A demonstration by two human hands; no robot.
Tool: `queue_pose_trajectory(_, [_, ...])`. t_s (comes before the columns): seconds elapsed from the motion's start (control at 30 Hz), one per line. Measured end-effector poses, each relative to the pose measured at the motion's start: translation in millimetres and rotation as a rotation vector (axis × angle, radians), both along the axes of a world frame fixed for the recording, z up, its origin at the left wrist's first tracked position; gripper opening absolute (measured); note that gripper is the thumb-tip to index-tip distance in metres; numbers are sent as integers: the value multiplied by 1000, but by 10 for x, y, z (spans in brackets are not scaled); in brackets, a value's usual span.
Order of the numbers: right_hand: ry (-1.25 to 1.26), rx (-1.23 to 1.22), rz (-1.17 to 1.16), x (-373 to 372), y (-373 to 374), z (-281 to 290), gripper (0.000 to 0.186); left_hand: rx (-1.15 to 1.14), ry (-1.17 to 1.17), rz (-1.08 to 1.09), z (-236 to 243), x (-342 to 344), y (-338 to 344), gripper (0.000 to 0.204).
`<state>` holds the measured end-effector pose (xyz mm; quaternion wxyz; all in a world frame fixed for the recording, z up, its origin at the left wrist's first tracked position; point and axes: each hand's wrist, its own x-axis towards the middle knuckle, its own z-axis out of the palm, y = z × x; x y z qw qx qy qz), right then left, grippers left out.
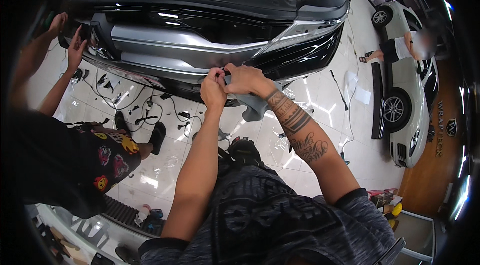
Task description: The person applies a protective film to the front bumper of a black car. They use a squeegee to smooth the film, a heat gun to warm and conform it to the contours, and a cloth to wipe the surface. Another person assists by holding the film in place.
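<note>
Several bent fingers | limp grey cloth — beneath | glossy bumper

White car near wooden wall

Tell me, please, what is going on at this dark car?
At the front of the dark car, the person's left hand and right hand meet near the lower edge of the silver grille; whether they pinch anything is unclear. A grey cloth hangs beneath the right hand. On the left, a co-worker has both hands raised near the car's corner. Small black parts lie on the tiled floor.
</note>
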<state>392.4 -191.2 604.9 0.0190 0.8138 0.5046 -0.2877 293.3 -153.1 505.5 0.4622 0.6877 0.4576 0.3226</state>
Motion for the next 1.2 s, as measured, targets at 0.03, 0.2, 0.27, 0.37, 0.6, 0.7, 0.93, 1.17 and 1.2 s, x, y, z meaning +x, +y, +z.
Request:
queue_pose_trajectory(0.03, [-10,-4,1,-18,18,-1,66,-12,21,-15,3,-20,13,9])
queue_pose_trajectory(0.2, [-66,-51,2,-29,81,-22,58,-41,44,-29,15,-21,-17,10])
queue_pose_trajectory(0.27, [-67,-45,24,-52,94,-8,57,-2,18,-28,-18,-59,-29,12])
queue_pose_trajectory(0.37, [-68,-63,45,-39,62,0,57,5,-9,-25,23,-47,-75,12])
queue_pose_trajectory(0.6, [-24,-17,-48,-12,-13,21,68,11,7,12,-37,48,18,13])
queue_pose_trajectory(0.7, [-9,-58,-49,-51,57,81,73,10,-54,26,-130,47,47,10])
queue_pose_trajectory(0.93, [-40,-102,-38,-52,76,111,70,-83,-32,14,48,-10,19,12])
queue_pose_trajectory(1.17, [-91,-47,-10,-44,62,56,53,6,-48,26,49,20,-13,15])
queue_pose_trajectory(1.2, [-96,-40,-7,-33,46,57,54,-6,-27,22,44,51,-5,14])
